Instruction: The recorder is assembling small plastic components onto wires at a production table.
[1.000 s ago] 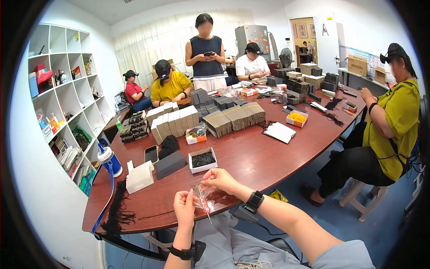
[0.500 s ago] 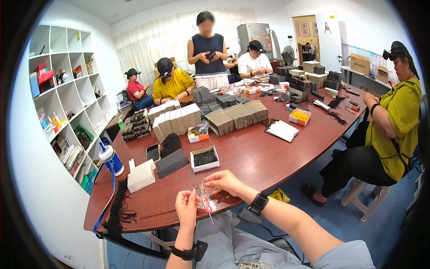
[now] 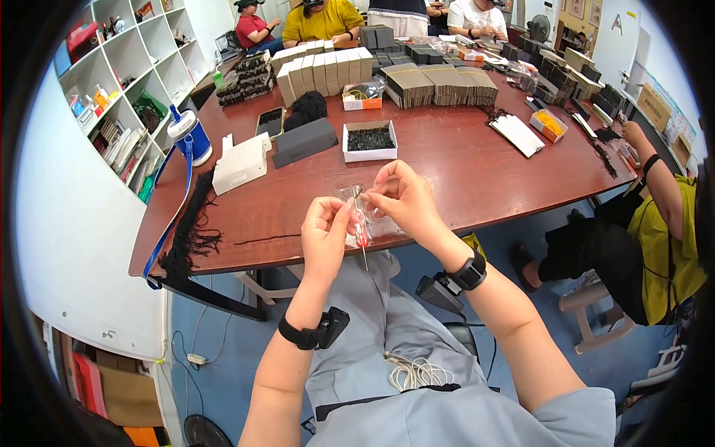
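Over the table's near edge, my left hand [image 3: 325, 227] pinches a thin tool [image 3: 362, 237] with a red handle part and a slim metal shaft pointing down. Clear plastic [image 3: 351, 194] crinkles around the tool's upper part. My right hand [image 3: 406, 195] is closed at the top end, thumb and forefinger together on a small dark strand and the plastic; the exact hold is too small to make out. A thin black cord [image 3: 268, 239] runs along the tabletop to behind my left hand. Beyond the hands stands a white box of short black pieces [image 3: 370, 153].
A grey box [image 3: 305, 141], an off-white box [image 3: 242, 165] and a blue-and-white jug [image 3: 190, 138] stand left on the table [image 3: 462, 179]. Black fringe [image 3: 192, 223] hangs at its left edge. Stacked boxes [image 3: 328, 71] and cardboard bundles [image 3: 439, 86] lie behind. Other people sit around.
My view has tilted downward, showing more of my lap. The black cord now lies left of my left hand. Both hands stay close together at the tool.
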### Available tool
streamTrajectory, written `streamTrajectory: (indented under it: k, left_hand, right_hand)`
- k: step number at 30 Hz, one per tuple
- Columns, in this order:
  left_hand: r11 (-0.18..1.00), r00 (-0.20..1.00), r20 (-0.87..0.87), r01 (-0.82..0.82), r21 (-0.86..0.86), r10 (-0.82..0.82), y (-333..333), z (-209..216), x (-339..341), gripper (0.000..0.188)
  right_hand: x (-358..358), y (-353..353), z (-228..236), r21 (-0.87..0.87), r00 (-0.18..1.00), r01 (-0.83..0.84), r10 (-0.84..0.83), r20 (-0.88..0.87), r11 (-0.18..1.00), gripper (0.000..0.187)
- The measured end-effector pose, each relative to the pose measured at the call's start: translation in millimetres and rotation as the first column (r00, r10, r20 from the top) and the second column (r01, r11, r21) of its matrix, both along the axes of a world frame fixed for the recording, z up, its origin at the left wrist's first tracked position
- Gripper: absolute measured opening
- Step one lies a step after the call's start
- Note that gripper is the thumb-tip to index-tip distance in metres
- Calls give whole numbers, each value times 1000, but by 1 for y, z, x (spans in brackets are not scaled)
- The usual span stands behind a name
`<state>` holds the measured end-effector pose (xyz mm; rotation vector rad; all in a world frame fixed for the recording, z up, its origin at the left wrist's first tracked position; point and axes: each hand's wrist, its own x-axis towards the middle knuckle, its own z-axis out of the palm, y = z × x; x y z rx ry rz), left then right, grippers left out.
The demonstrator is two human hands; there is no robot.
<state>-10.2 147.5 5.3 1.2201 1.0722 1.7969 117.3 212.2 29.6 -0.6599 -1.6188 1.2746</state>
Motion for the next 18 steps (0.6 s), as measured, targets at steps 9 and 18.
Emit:
streamTrajectory:
  k: [9,18]
  left_hand:
    - [999,1000,4,1,-38,-1,1,-10,-1,5]
    - [999,999,-20,-33,-43,32,-2,-7,5,10]
  right_hand:
    - [0,-6,-7,110,994,53,-62,89,993,21]
    - [-2,-9,-9,228,990,68,-95,109,971,20]
